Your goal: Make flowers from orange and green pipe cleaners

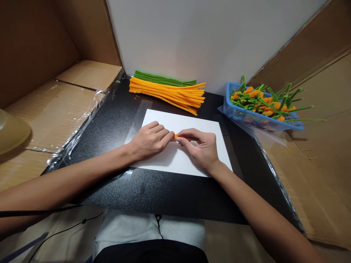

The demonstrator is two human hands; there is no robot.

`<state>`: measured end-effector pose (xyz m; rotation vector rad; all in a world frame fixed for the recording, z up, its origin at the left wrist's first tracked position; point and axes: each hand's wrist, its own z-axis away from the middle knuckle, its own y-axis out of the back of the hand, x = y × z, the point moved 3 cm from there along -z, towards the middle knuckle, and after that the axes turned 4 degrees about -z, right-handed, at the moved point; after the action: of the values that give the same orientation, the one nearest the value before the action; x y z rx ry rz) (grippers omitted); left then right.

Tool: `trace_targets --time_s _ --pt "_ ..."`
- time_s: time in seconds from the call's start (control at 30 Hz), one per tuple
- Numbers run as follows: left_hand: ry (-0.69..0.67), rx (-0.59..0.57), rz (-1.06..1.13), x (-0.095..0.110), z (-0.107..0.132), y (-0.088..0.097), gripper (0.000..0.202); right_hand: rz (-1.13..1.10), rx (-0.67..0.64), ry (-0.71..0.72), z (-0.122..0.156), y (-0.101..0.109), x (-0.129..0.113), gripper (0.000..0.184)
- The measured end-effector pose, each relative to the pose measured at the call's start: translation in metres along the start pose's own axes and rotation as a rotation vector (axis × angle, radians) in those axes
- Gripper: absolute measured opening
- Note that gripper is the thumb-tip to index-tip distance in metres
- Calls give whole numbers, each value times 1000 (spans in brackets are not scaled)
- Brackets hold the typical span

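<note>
Over a white sheet (pixel 175 162) on the black table, my two hands meet at a small bit of orange pipe cleaner (pixel 176 136). My left hand (pixel 153 138) is closed, back up, its fingers curled around the left end. From the other side, the thumb and fingertips of my right hand (pixel 204 148) pinch it. Most of the orange piece is hidden inside my fingers, so its shape cannot be made out. Behind the sheet lie a bundle of orange pipe cleaners (pixel 164 91) and a bundle of green pipe cleaners (pixel 161 77).
At the back right, a blue plastic basket (pixel 229 104) holds several green-stemmed pieces with orange tops; some stems stick out past its rim. Cardboard (pixel 49 109) flanks the black table (pixel 153 190) on both sides, and a pale wall (pixel 192 40) closes off the back.
</note>
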<state>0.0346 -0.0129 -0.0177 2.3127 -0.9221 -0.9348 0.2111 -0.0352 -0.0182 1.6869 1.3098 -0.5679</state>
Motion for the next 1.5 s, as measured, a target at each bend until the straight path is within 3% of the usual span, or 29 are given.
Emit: trace_targets --time_s 0.8,1.1,1.5 --pt "-80 80 -19 0 -4 7 18 176 -81 167 -1 1 -8 12" --pt "-71 73 5 -6 -7 5 18 79 49 101 3 -2 -1 11" --pt "-67 44 -24 -6 -8 5 25 142 -12 156 2 -1 -4 9"
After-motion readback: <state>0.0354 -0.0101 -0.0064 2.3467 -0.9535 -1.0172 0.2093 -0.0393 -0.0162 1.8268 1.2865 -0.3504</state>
